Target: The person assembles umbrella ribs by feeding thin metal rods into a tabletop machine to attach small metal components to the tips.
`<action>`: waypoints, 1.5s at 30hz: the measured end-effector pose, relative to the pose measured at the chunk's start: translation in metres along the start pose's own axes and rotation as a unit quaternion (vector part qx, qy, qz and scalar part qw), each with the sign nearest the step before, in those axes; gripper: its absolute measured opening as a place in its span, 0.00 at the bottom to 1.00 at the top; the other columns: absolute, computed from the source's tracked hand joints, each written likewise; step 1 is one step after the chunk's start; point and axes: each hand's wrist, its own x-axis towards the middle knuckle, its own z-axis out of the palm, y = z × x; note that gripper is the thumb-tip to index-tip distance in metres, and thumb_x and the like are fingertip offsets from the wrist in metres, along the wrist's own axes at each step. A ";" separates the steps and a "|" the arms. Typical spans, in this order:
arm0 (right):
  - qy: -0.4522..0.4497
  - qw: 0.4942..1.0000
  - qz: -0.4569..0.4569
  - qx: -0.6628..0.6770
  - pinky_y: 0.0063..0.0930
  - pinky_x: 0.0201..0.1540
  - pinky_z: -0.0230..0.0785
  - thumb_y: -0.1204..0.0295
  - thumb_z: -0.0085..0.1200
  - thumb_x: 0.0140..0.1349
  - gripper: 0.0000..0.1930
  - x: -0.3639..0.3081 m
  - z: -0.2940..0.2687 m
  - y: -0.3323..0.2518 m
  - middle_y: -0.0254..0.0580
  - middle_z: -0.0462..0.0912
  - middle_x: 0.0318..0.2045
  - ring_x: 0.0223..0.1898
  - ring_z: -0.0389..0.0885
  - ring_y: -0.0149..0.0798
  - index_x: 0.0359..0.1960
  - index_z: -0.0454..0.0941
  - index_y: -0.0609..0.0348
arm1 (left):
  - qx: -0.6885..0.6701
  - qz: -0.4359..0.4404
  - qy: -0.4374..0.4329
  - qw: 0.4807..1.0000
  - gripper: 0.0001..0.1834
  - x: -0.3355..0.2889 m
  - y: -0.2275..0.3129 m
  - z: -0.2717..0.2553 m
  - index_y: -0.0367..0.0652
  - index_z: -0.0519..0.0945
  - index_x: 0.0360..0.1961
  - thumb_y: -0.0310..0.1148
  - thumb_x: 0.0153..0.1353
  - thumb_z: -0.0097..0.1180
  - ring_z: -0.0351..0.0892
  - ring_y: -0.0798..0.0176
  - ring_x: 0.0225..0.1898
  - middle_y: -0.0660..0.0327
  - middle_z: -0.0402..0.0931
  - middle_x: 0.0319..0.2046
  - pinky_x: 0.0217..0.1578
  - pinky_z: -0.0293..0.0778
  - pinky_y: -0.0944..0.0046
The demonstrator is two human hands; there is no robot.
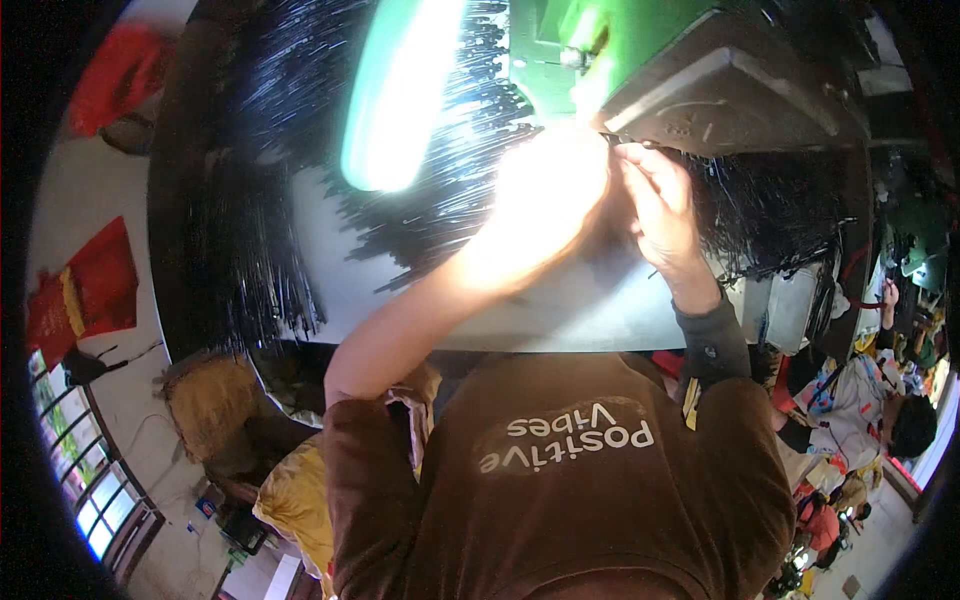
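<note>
My left hand (555, 170) reaches up to the front of a green machine (540, 75). Glare from a lamp washes the hand out, and its fingers cannot be made out. Close beside it, my right hand (660, 205) has thumb and fingertips drawn together in a pinch at the machine's lower edge. Whatever sits between those fingertips is dark and too small to name. Long, thin, shiny black strands (440, 200) lie in a thick heap left of my left hand. More black strands (770, 210) lie to the right of my right hand.
A bright tube lamp (400, 100) hangs over the heap. A dark metal plate (740, 100) juts out right of the machine. Black bundles (250, 250) hang at the table's (340, 290) left side. A grey box (790, 305) stands at right. Other people (910, 425) sit further right.
</note>
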 end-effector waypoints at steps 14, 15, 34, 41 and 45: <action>-0.258 0.947 -0.135 -0.136 0.16 0.19 0.66 0.77 0.50 0.59 0.06 -0.019 0.033 -0.008 0.37 0.79 0.23 0.17 0.73 0.23 0.32 0.80 0.64 | 0.002 -0.130 -0.005 0.991 0.09 -0.027 -0.052 -0.023 0.43 0.79 0.32 0.25 0.47 0.61 0.68 0.55 0.34 0.58 0.69 0.28 0.37 0.66 0.59; -0.244 0.957 -0.135 -0.079 0.17 0.20 0.67 0.78 0.51 0.58 0.05 -0.024 0.038 0.000 0.37 0.80 0.24 0.18 0.74 0.24 0.33 0.80 0.65 | -0.022 -0.147 0.005 0.989 0.09 -0.028 -0.053 -0.021 0.44 0.79 0.31 0.25 0.46 0.61 0.67 0.55 0.34 0.58 0.68 0.28 0.37 0.66 0.59; -0.079 0.903 -0.243 -0.346 0.28 0.22 0.66 0.79 0.54 0.52 0.05 -0.052 -0.003 0.022 0.39 0.73 0.23 0.20 0.72 0.37 0.32 0.75 0.62 | -0.127 -0.115 0.055 0.984 0.19 -0.029 -0.019 -0.014 0.41 0.78 0.46 0.17 0.52 0.56 0.71 0.61 0.19 0.57 0.69 0.19 0.22 0.69 0.65; -0.032 0.988 -0.101 -0.110 0.16 0.20 0.65 0.80 0.50 0.59 0.03 -0.016 0.011 0.016 0.31 0.73 0.20 0.19 0.72 0.20 0.35 0.71 0.63 | -0.153 -0.188 0.029 0.970 0.13 -0.030 -0.015 -0.008 0.39 0.79 0.43 0.20 0.56 0.54 0.79 0.58 0.27 0.52 0.78 0.29 0.31 0.74 0.66; -0.038 0.989 -0.104 -0.097 0.14 0.20 0.64 0.80 0.48 0.60 0.04 -0.013 0.014 0.014 0.28 0.72 0.21 0.19 0.69 0.17 0.37 0.72 0.63 | -0.165 -0.191 0.034 0.967 0.13 -0.029 -0.015 -0.007 0.40 0.79 0.44 0.20 0.56 0.54 0.79 0.58 0.29 0.52 0.78 0.30 0.32 0.74 0.66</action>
